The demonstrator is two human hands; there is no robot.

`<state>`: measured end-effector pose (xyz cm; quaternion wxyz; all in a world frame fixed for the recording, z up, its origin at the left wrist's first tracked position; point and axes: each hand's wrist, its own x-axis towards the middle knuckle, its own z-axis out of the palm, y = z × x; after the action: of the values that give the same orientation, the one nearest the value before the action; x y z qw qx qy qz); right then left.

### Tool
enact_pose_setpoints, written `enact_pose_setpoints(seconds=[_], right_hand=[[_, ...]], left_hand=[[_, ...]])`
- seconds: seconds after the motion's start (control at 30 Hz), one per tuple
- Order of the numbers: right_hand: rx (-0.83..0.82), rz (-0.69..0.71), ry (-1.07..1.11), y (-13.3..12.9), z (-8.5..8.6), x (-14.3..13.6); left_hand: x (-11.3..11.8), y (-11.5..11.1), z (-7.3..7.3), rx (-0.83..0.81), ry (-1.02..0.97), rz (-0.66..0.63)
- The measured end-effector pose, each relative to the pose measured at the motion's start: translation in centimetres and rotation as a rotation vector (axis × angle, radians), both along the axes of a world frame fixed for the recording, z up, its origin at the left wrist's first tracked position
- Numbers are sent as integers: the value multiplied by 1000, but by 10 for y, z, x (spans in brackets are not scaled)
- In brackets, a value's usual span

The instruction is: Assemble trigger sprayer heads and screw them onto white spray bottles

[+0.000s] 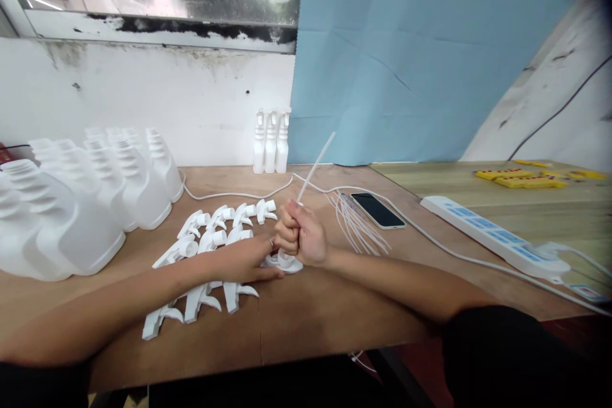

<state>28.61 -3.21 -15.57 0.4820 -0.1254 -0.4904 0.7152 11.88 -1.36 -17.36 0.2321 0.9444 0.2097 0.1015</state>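
Note:
In the middle of the head view, my left hand (252,259) holds a white trigger spray head (291,262) low against the table; its fingers are partly hidden. Just above it, my right hand (306,234) is closed in a fist around a thin white plastic tube (317,166), which sticks up and leans right. The tube's lower end is hidden by the fist, so whether it sits in the spray head I cannot tell. Several more trigger spray heads (194,224) lie in rows around my left forearm. Right of my hands lies a fanned bunch of loose tubes (356,229).
Many large white bottles (81,223) stand at the left. Three slim spray bottles (271,146) stand by the wall. A phone (377,210), a power strip (492,236) and its white cable (444,243) lie on the right. Yellow pieces (526,177) lie farther back.

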Motion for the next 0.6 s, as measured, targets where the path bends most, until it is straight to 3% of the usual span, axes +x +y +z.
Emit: enact_pose_setpoints(seconds=[0.37, 0.6], right_hand=[[-47, -32, -81, -1, 4, -3], [-7, 88, -178, -2, -1, -3]], left_hand=[[-2, -2, 1, 12, -16, -19], [-1, -4, 4, -53, -4, -58]])
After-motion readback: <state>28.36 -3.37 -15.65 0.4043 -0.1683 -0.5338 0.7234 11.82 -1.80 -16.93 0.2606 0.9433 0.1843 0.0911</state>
